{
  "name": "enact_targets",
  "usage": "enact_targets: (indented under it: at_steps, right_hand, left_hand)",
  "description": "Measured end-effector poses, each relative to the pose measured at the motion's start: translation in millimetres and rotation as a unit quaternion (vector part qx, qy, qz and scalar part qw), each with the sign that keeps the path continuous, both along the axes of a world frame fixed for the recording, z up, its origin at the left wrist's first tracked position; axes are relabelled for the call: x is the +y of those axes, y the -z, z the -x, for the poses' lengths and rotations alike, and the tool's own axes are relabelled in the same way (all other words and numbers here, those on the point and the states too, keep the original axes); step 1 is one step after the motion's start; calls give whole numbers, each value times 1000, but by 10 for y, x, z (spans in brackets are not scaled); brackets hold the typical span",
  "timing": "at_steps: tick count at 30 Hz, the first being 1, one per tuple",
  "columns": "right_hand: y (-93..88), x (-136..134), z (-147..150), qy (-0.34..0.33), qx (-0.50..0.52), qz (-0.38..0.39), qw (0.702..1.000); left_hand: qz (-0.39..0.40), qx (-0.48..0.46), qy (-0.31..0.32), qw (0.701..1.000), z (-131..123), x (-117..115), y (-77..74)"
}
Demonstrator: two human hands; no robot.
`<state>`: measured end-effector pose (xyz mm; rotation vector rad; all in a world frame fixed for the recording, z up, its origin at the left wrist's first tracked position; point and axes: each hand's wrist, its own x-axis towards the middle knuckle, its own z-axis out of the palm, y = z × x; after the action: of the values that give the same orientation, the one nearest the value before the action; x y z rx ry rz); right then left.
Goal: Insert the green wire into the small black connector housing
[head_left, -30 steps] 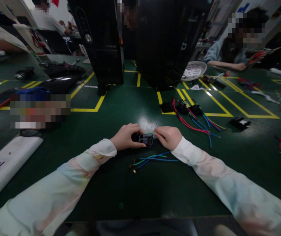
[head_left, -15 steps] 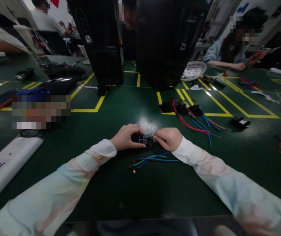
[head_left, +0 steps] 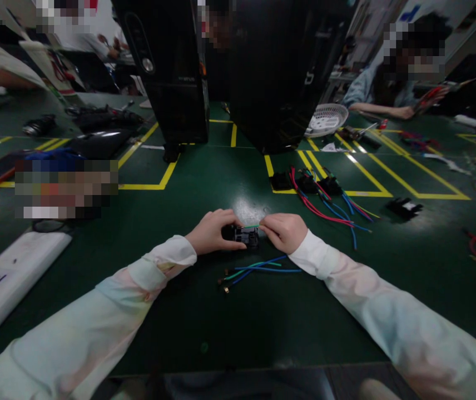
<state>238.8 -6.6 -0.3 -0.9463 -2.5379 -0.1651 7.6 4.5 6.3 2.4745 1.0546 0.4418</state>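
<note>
Between the thumb and fingers of my left hand is a small black plastic housing, held low over the table. My right hand pinches a green wire at the housing's far right edge. The wire's other end runs along the housing's upper side towards my left fingers; whether it is seated there I cannot tell. Just in front of my hands lie several loose blue and green wires with metal terminals at their left ends.
To the right stand black housings with red, blue and green wires, and another black housing. Two large black cases rise ahead. A white basket stands behind, and a white power strip lies left. Other people sit across the table.
My right hand has moved slightly left and up with the green wire, closer to the housing. The left hand keeps its hold, and the view has shifted a little.
</note>
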Motion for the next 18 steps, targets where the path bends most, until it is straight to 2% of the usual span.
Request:
enact_targets:
  at_steps: [3, 7, 12, 18]
  right_hand:
    - [5, 11, -9, -24, -5, 13, 1000]
    - [18, 17, -9, 11, 21, 19, 1000]
    - [15, 1, -13, -39, 11, 25, 999]
    - [8, -9, 1, 16, 28, 19, 999]
  left_hand:
    - [2, -1, 1, 1000, 0, -2, -4]
    - [5, 0, -4, 1000, 0, -6, -11]
    - [6, -2, -2, 1000, 3, -4, -4]
    - [1, -1, -2, 1000, 4, 2, 3]
